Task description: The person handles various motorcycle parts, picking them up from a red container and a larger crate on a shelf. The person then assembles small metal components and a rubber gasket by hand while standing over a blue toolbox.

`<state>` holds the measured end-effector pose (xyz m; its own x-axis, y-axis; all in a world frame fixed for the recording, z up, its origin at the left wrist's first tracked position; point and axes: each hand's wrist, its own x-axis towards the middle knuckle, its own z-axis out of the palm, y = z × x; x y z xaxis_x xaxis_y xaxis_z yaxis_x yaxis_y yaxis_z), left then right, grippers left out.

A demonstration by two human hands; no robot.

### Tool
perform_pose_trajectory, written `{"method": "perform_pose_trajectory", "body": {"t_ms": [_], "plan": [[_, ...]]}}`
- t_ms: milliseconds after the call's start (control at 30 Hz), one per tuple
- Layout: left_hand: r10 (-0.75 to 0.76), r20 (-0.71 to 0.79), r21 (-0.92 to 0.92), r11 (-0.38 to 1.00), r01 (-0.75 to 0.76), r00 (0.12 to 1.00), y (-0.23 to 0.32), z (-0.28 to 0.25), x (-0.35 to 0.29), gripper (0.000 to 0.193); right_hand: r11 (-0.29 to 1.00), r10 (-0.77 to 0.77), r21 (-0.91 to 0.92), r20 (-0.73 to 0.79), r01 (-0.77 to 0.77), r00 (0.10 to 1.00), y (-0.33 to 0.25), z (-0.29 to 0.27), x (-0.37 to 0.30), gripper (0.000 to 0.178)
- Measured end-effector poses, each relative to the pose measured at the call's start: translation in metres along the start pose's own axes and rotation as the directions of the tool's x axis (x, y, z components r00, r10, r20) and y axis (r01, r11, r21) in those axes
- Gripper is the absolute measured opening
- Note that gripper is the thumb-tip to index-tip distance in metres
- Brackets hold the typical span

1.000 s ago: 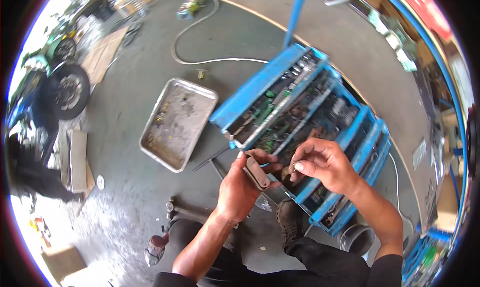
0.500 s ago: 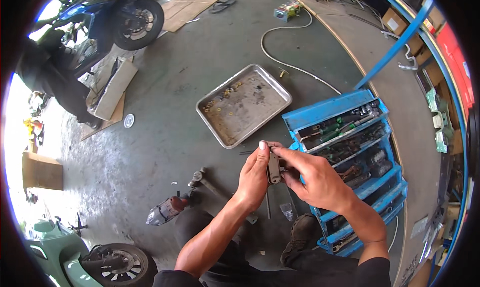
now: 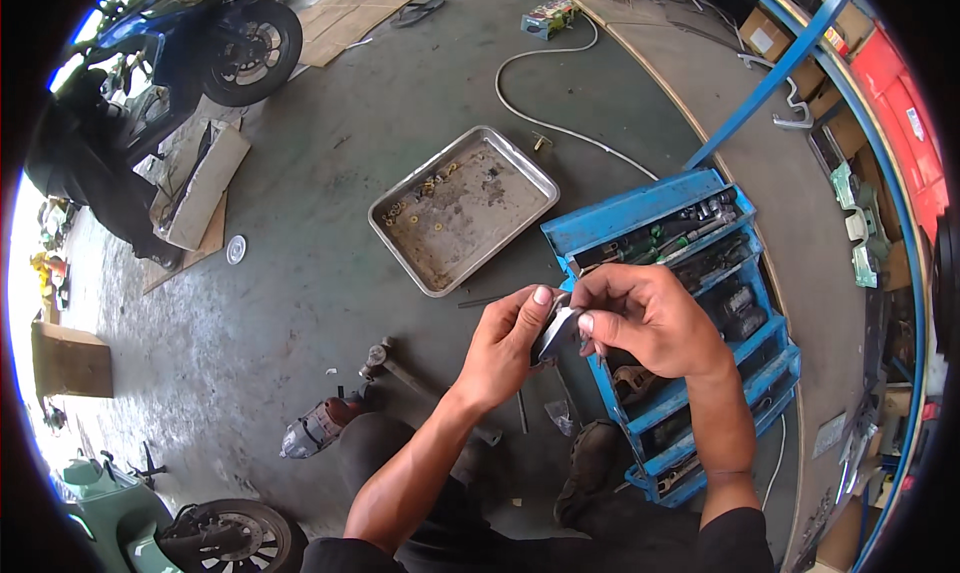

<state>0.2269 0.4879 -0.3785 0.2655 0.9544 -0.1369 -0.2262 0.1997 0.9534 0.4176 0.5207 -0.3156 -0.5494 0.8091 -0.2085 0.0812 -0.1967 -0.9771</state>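
Observation:
Between my hands, over the floor beside the toolbox, is a small grey metal part [image 3: 557, 335], flat with rounded ends and tilted edge-up. My left hand [image 3: 500, 343] grips its near side, the thumb along the top. Thumb and fingers of my right hand [image 3: 655, 318] pinch its upper right end; the fingertips hide some of it. Just right of the hands stands a blue cantilever toolbox [image 3: 625, 211], opened out, with sockets and screwdrivers in its trays. Beyond them lies a metal tray [image 3: 480, 208] with small brass-coloured pieces in it.
A hammer [image 3: 418, 383] and a red tool with a clear body [image 3: 325, 425] lie on the floor to the left. A pale hose [image 3: 520, 103] curves past the tray. A green scooter [image 3: 115, 518], a blue motorcycle [image 3: 185, 43] and a person in dark clothes [image 3: 95, 188] are at left.
The metal part has turned from face-up to edge-on. My right hand has swivelled, its fingers now over the part's upper end. The whole view has shifted slightly.

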Motion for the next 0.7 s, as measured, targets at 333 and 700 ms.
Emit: {"method": "perform_pose_trajectory", "body": {"t_ms": [333, 700], "plan": [[-0.276, -0.231, -0.76, 0.649, 0.004, 0.933, -0.001, -0.001, 0.003, 0.056, 0.391, -0.719, -0.819, 0.014, 0.42, 0.695, 0.026, 0.021, 0.013, 0.022], [-0.159, -0.129, -0.723, 0.691, 0.017, 0.979, -0.002, -0.003, -0.002, 0.054, 0.725, -0.457, -0.595, -0.036, 0.348, 0.889, 0.022, 0.015, -0.004, 0.015]]}}
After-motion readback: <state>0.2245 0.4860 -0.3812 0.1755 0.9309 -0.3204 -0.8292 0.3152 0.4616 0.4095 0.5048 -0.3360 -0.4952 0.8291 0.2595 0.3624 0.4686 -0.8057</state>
